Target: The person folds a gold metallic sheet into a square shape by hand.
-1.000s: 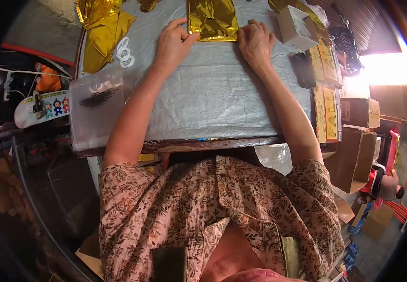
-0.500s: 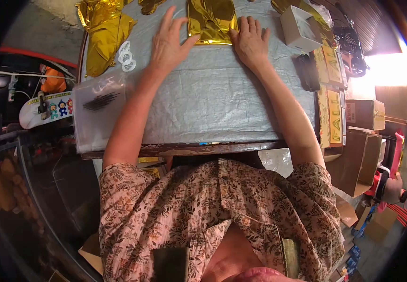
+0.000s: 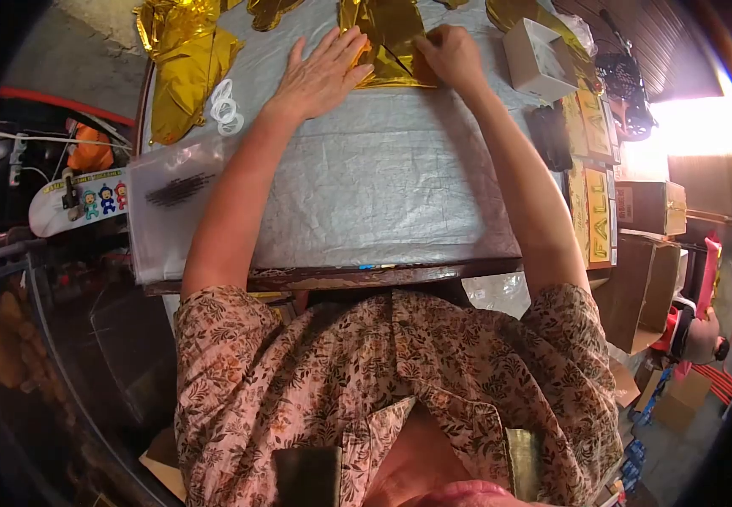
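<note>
A flat, shiny gold foil sheet (image 3: 389,34) lies at the far middle of the table, creased along its length. My left hand (image 3: 322,78) rests flat, palm down, over the foil's left edge and the table cover, its fingers outstretched. At the right edge my right hand (image 3: 454,57) has its fingers curled in, pinching the foil; the fingertips are partly hidden. White ring-like coils (image 3: 226,110) lie left of my left hand. A white open box (image 3: 537,61) stands right of my right hand.
More gold foil (image 3: 190,80) lies at the left edge. A clear plastic bag (image 3: 159,228) with dark thin pieces hangs slightly past the near left corner. Boxes marked FALL (image 3: 598,215) line the right side, with a dark item (image 3: 549,135) beside them. A silvery cover (image 3: 366,186) spans the table.
My left hand has turned and flattened at the foil's left edge. My right hand went from lying flat to curled fingers on the right edge. The foil's near end has shifted slightly toward me.
</note>
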Tool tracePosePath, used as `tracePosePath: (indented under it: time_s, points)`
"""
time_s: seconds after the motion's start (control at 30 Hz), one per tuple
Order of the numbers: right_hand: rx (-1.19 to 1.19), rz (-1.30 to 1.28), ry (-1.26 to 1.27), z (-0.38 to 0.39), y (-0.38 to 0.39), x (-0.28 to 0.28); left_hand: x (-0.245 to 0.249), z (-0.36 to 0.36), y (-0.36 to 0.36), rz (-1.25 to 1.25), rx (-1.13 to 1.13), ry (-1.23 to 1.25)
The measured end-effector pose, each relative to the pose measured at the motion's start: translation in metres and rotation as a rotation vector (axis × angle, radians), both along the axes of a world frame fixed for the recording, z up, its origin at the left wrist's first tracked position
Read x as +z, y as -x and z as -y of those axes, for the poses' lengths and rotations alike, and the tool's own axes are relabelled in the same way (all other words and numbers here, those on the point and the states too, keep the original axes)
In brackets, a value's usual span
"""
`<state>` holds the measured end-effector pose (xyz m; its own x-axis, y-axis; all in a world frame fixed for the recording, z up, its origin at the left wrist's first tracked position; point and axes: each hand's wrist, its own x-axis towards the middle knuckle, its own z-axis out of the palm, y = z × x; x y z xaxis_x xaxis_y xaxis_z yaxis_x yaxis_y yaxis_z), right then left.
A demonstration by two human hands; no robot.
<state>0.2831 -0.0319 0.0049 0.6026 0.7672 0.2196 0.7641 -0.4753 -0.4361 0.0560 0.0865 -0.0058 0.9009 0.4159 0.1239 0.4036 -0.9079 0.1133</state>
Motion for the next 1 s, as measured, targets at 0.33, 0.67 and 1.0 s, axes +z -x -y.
tracePosePath:
  time_s: [0.33,0.67,1.0]
  points:
    - [0.051,-0.445,0.102,-0.047,-0.035,0.033,0.001,0.001,-0.001,-0.004,0.018,0.045]
    - [0.425,-1.437,-0.327,-0.024,-0.046,0.037,0.019,0.001,0.002,0.768,0.158,0.564]
    - [0.688,-0.424,-0.453,0.088,0.032,0.082,0.067,0.027,0.058,0.700,-0.139,0.516]
